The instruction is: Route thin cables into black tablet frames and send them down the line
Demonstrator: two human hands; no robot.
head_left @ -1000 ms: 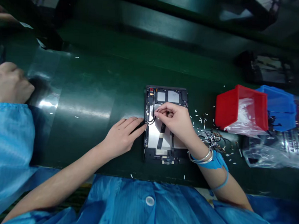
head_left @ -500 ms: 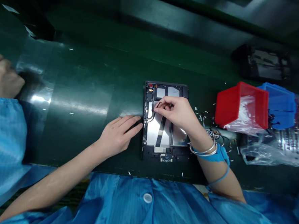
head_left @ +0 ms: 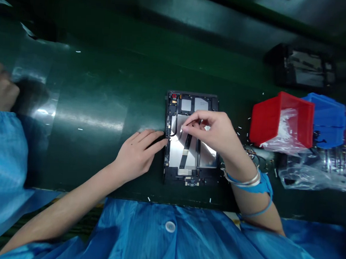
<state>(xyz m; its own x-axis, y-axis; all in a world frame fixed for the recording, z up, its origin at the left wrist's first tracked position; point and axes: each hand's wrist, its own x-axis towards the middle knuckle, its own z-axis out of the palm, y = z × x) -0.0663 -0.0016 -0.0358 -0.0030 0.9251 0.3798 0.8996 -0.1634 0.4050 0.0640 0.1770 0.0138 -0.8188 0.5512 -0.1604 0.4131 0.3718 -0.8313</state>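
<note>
Two hands (head_left: 212,134) on opened tablet (head_left: 190,140).

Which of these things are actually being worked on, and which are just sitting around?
In use: opened tablet, black cable, left hand steadying its edge, right hand pinching the cable.

Lying about: red bin, blue bin, plastic bags, white scraps.

A shiny blue buttoned smock (head_left: 169,238) is worn, with silver bangles (head_left: 244,182) and a blue wrist strap (head_left: 263,187).
</note>
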